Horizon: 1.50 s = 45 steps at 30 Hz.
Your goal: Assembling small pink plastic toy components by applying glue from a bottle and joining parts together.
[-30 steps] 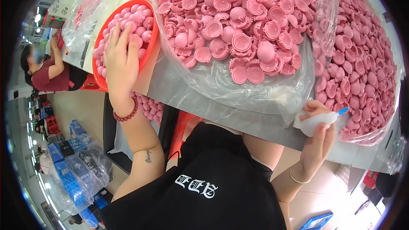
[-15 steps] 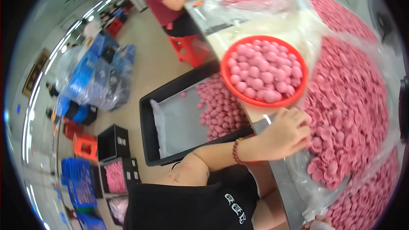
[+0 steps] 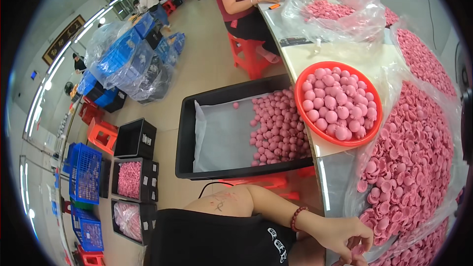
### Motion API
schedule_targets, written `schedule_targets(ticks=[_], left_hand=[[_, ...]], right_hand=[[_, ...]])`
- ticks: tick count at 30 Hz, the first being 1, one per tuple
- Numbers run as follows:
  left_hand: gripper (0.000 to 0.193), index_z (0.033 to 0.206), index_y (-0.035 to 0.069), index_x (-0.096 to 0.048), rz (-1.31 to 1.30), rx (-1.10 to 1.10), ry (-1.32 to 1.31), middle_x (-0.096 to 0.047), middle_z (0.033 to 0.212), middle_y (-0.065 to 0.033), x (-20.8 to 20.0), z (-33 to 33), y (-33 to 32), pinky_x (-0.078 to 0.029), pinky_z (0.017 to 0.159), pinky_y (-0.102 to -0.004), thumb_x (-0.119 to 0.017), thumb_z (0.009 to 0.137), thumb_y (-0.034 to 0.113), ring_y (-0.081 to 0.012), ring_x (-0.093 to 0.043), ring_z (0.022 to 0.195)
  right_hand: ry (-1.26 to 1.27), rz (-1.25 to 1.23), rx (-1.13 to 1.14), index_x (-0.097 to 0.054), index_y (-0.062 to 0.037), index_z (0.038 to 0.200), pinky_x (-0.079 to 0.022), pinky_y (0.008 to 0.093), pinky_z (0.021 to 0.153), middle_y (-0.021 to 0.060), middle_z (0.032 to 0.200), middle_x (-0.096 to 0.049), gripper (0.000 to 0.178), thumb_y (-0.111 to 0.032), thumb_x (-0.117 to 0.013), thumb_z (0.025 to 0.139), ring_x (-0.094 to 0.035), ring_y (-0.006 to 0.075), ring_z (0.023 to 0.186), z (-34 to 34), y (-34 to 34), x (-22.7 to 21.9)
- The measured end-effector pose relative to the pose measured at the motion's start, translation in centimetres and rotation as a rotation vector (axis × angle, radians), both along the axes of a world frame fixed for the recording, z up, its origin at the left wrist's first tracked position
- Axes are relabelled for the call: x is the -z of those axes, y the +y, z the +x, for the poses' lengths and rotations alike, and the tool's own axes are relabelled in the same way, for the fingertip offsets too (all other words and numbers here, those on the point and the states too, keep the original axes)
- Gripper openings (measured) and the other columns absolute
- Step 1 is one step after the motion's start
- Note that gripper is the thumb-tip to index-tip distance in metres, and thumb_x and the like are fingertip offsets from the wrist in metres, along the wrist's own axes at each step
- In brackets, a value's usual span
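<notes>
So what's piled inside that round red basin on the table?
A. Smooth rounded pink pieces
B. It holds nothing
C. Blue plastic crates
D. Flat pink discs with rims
A. The red basin is heaped with smooth rounded pink pieces, much like those in the black tray beside it, while the flatter rimmed pink caps lie in clear plastic bags on the table.

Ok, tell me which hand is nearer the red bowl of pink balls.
Left. The left hand sits well below the red bowl at the table edge, not touching it; the right hand is out of view.
</notes>
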<state>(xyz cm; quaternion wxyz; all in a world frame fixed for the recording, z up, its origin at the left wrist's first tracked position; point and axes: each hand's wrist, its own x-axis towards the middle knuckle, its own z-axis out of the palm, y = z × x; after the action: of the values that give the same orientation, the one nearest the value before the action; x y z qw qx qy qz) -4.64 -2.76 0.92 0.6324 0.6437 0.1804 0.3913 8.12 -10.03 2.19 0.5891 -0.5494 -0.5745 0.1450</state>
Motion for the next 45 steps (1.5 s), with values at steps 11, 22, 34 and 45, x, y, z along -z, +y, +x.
schedule_targets(ticks=[11,22,34,45], left_hand=[[0.033,0.108,-0.001,-0.054,-0.046,0.016,-0.090,-0.062,0.087,-0.0062,0.6,-0.6,-0.6,-0.046,0.063,-0.0216,-0.061,0.078,0.011,-0.0090,-0.057,0.073],[0.029,0.106,0.003,-0.056,-0.091,-0.038,-0.222,-0.062,0.086,-0.0032,0.4,-0.3,-1.3,-0.044,0.055,-0.0194,-0.060,0.080,0.013,-0.0067,-0.057,0.067],[0.026,0.101,0.003,-0.059,-0.134,-0.103,-0.245,-0.062,0.082,-0.0033,1.4,0.9,-2.1,-0.044,0.055,-0.0187,-0.063,0.078,0.014,-0.0065,-0.057,0.065],[0.032,0.106,0.002,-0.055,-0.284,0.269,-0.202,-0.061,0.087,-0.0021,2.2,4.3,-2.9,-0.045,0.059,-0.0188,-0.061,0.079,0.017,-0.0063,-0.057,0.070]], right_hand=[[0.177,0.043,-0.055,-0.046,0.0013,0.081,-0.043,0.0310,0.064,0.0125,0.072,-0.049,0.042,-0.038,-0.033,0.089,-0.049,0.0214,0.066,-0.3,0.0,1.9],[0.310,0.123,-0.067,-0.048,0.0017,0.079,-0.042,0.0283,0.058,0.0108,0.070,-0.049,0.041,-0.036,-0.034,0.088,-0.048,0.0193,0.063,-3.0,1.2,-0.3],[0.231,0.088,0.014,-0.049,0.0046,0.085,-0.044,0.0295,0.063,0.0145,0.080,-0.052,0.045,-0.036,-0.030,0.091,-0.052,0.0208,0.070,-1.2,-0.6,0.9],[0.556,0.121,0.247,-0.048,0.0028,0.095,-0.042,0.0329,0.070,0.0150,0.082,-0.052,0.047,-0.041,-0.034,0.088,-0.052,0.0226,0.076,0.6,-3.2,2.4]])
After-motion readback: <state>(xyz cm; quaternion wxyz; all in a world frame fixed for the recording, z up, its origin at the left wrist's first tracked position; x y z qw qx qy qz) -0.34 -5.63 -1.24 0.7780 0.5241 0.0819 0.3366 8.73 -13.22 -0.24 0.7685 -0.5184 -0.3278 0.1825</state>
